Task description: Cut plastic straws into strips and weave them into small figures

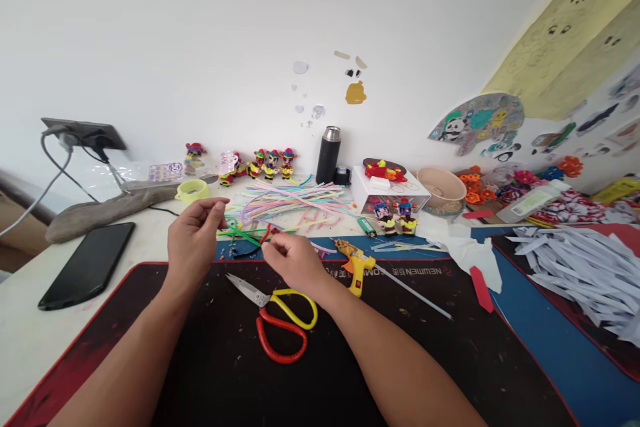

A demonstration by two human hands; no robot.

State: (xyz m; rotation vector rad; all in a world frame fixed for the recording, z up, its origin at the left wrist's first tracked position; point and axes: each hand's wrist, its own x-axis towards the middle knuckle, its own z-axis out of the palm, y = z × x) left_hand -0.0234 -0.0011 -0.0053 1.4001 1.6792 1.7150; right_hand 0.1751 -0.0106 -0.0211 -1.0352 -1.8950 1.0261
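My left hand (pixel 196 232) is raised over the mat's back edge, its thumb and fingers pinched together; anything between the tips is too small to make out. Lower and to the right, my right hand (pixel 296 260) has its fingers curled closed, and what they may hold is hidden. Green pipe cleaners (pixel 241 233) lie between the two hands. A short red pipe cleaner (pixel 265 233) shows just beyond my right fingertips. Below the hands, scissors (pixel 257 295) with one red and one yellow handle rest on the black mat (pixel 220 373), blades pointing up-left.
A yellow glue gun (pixel 358 265) lies right of my right hand. Behind are pastel pipe cleaners (pixel 295 199), small figures (pixel 271 165), a black flask (pixel 328 157) and a white box (pixel 390 192). A phone (pixel 89 265) lies left, paper strips (pixel 587 277) right.
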